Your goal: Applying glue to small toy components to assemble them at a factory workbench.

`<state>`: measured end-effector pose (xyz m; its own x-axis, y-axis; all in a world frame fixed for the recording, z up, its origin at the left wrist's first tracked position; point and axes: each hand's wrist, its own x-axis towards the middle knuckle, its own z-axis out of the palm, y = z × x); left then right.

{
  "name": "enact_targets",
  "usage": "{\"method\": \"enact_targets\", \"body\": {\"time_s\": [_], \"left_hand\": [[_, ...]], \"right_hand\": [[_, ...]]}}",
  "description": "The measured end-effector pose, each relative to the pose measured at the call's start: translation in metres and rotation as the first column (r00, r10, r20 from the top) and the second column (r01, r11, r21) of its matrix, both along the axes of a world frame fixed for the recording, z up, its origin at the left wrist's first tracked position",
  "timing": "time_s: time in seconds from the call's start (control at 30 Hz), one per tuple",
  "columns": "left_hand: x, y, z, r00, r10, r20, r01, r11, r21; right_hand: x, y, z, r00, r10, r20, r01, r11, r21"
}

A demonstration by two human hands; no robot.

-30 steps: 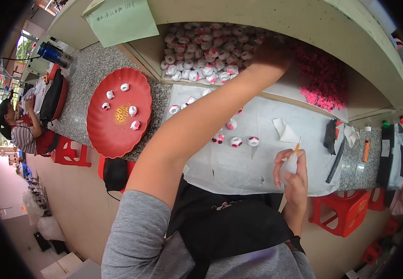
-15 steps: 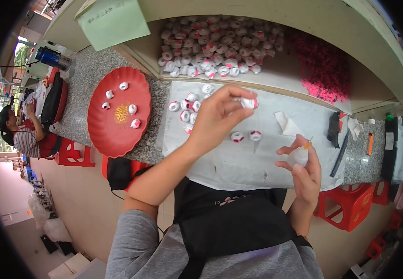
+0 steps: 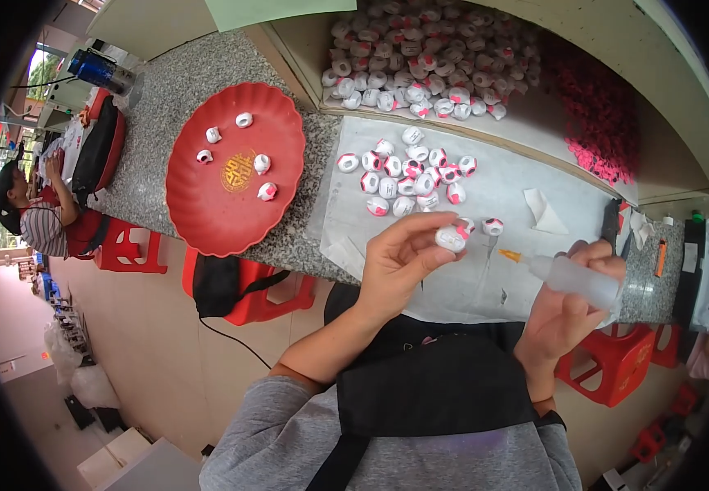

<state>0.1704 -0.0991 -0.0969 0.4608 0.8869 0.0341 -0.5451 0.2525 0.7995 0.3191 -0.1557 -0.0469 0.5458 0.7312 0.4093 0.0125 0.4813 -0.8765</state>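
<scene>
Between the thumb and fingers of my left hand (image 3: 403, 266) is a small, round white piece (image 3: 452, 238) with a pink bow-like bit on it. My right hand (image 3: 567, 315) grips a translucent squeeze bottle (image 3: 577, 280), whose orange nozzle (image 3: 510, 255) points left toward that piece without touching it. Another such piece (image 3: 492, 227) lies on the white sheet (image 3: 461, 286) beyond my hands; one more is partly hidden behind my left fingers. Several loose pieces (image 3: 407, 176) form a cluster farther back on the sheet.
A red scalloped plate (image 3: 199, 209) with several pieces stands on the granite counter at left. The shelf behind holds a heap of white pieces (image 3: 420, 61) and pink bits (image 3: 600, 123). A crumpled tissue (image 3: 544, 211) lies at right. Another person (image 3: 39, 204) sits at far left.
My left hand has come nearer, still pinching a piece. The bottle has tipped from upright to lying nearly level, its nozzle now toward the piece. The view has shifted, revealing more of the cluster.
</scene>
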Motion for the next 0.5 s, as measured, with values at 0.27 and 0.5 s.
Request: {"method": "enact_targets", "body": {"time_s": [0.27, 0.5], "left_hand": [[0.0033, -0.0022, 0.0057, 1.0, 0.017, 0.018, -0.017, 1.0, 0.023], [0.0052, -0.0035, 0.0057, 0.999, 0.006, 0.038, -0.007, 0.999, 0.034]], "right_hand": [[-0.0047, -0.0079, -0.0013, 0.947, 0.06, 0.316, -0.107, 0.986, 0.131], [-0.0087, -0.0086, -0.0022, 0.933, 0.024, 0.359, -0.06, 0.994, 0.089]]}}
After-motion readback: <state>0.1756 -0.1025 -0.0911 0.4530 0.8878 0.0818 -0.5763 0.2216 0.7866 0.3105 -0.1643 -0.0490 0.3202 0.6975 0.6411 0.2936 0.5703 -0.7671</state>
